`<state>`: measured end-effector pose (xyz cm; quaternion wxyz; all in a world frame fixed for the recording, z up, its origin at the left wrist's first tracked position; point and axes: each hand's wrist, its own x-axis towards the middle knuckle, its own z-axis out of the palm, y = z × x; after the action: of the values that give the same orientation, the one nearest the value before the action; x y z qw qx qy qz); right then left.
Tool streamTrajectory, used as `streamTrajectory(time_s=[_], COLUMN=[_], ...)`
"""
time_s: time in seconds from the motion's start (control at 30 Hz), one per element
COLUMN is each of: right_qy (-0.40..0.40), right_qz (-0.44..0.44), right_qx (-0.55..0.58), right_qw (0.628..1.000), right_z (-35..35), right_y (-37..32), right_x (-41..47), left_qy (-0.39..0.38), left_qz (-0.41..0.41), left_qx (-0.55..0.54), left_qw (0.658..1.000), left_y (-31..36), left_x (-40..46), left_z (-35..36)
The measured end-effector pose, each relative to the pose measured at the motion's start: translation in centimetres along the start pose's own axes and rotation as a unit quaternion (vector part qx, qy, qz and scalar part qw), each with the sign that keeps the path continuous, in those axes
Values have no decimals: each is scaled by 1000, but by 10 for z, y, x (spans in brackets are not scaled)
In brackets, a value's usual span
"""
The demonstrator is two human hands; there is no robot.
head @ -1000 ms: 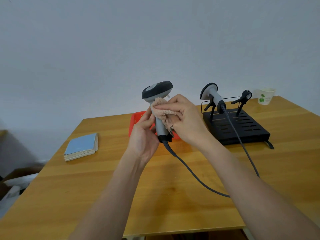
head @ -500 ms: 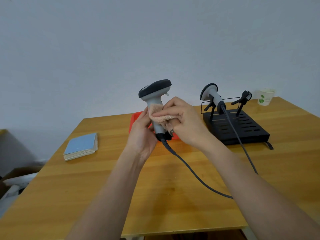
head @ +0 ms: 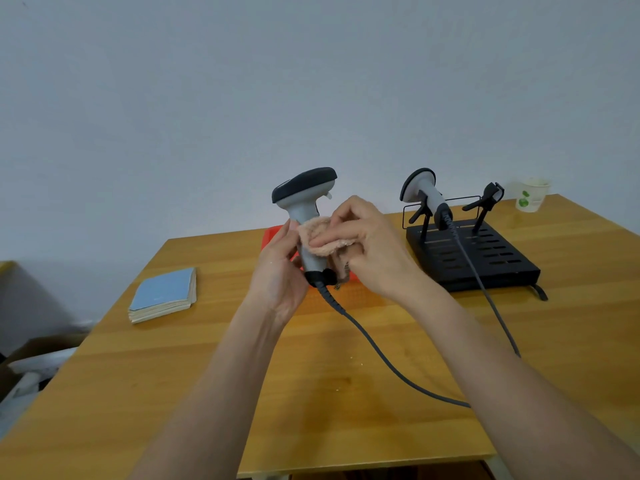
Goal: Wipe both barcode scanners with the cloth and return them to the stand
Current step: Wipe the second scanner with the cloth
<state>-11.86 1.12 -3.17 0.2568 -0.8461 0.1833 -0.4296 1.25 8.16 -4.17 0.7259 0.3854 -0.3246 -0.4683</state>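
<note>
A grey barcode scanner point(head: 303, 199) with a dark head stands upright above the table, its cable trailing down to the right. My left hand point(head: 278, 271) grips its handle from the left. My right hand point(head: 367, 247) presses a pinkish cloth point(head: 320, 237) against the handle's middle. A second grey scanner point(head: 424, 194) rests in the left cradle of the black stand point(head: 485, 258) at the right. The stand's right cradle point(head: 486, 199) holds nothing.
A red tray point(head: 272, 237) lies behind my hands, mostly hidden. A blue booklet stack point(head: 164, 294) sits on the table's left. A paper cup point(head: 531, 195) stands at the far right corner. Both scanner cables cross the table toward the right edge.
The cloth in my right hand has slid down the handle from just under the scanner's head to its middle. The scanner has tilted slightly, and the left hand keeps its grip.
</note>
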Motion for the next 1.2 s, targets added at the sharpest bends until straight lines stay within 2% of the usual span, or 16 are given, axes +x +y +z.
streamTrajectory(time_s=[0.07, 0.13, 0.27, 0.37, 0.5, 0.63, 0.77, 0.87, 0.97, 1.13, 1.2], right_qy=[-40, -46, -6, 29, -42, -46, 7, -33, -48, 26, 15], right_qz=[-13, -3, 39, 5, -2, 49, 48, 16, 30, 37, 21], right_qx=[-2, -3, -19, -5, 27, -4, 16, 40, 24, -13, 10], right_qw=[999, 999, 999, 1000, 999, 998, 999, 999, 998, 999, 1000], right_z=[10, 11, 3, 6, 19, 15, 15, 21, 22, 17, 18], right_y=[2, 7, 9, 0, -2, 7, 1, -4, 5, 11, 6], right_x=[-5, -8, -7, -4, -7, -9, -9, -10, -13, -9, -8], left_qy=[-12, -1, 29, 18, 11, 57, 71, 54, 55, 63, 60], left_qz=[-5, -5, -1, -3, -14, -12, -20, -26, -19, -18, -21], left_qx=[-11, -8, 0, 18, 3, 7, 14, 6, 5, 28, 27], left_qw=[1000, 1000, 1000, 1000, 1000, 998, 997, 998, 998, 997, 998], left_y=[1, 1, 4, 5, 1, 1, 1, -2, 0, 0, -1], left_x=[-1, -1, -2, -3, -5, -7, -7, -7, -7, -5, -5], left_z=[0, 0, -8, -10, -10, -17, -20, -16, -15, -19, -18])
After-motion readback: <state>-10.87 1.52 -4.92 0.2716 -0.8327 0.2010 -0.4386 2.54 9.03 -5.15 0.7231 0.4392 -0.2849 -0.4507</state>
